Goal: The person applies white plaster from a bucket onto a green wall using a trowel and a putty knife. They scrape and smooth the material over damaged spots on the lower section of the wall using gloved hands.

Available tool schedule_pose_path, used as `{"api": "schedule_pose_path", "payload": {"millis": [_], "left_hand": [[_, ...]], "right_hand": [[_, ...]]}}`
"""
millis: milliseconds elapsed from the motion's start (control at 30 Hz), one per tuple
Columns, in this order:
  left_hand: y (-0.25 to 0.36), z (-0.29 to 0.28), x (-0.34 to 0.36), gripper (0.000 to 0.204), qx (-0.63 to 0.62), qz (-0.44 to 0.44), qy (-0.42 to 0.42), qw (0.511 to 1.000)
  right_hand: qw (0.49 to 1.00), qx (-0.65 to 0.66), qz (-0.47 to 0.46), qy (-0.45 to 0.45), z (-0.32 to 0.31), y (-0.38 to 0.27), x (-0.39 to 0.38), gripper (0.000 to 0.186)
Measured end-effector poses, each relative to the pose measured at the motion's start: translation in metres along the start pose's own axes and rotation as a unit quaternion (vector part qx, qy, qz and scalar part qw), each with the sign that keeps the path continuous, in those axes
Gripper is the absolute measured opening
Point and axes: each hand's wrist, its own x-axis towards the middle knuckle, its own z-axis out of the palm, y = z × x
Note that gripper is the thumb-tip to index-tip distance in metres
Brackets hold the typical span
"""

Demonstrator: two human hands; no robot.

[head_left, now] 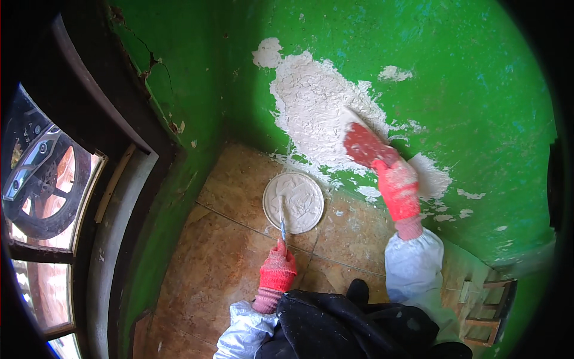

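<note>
My right hand (399, 188), in a red glove, is closed on a wide red putty spreader (366, 143). The spreader's pale-edged blade lies against a broad patch of rough white filler (311, 99) on the green wall (472, 119). Below the patch, a round white tub (265, 210) of white filler (304, 200) stands on the floor close to the wall. My left hand (278, 267), gloved in red too, grips a thin-handled spatula (283, 226). Its filler-coated end rests over the filler inside the tub. The left fingers are partly hidden by the hand's own back.
Brown tiles (233, 191) cover the floor, with white specks near the wall. A dark-framed glass door or window (45, 251) is on the left, with a wheeled vehicle (48, 179) beyond it. At lower right stands a small wooden frame (483, 329). The left wall has a crack (149, 60).
</note>
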Motion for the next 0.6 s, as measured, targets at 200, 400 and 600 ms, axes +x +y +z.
{"api": "schedule_pose_path", "payload": {"millis": [200,400,600], "left_hand": [[-0.005,0.005,0.000,0.041,0.006,0.019,0.017,1.000],[-0.009,0.013,-0.002,0.041,0.007,0.056,0.061,0.997],[-0.002,0.004,-0.003,0.042,-0.012,0.034,0.035,0.999]], "right_hand": [[0.978,0.097,0.134,-0.124,-0.021,-0.007,-0.008,0.024],[0.999,0.038,-0.006,-0.013,-0.007,0.014,-0.002,0.022],[0.995,0.022,0.029,-0.092,-0.009,0.001,-0.023,0.025]]}}
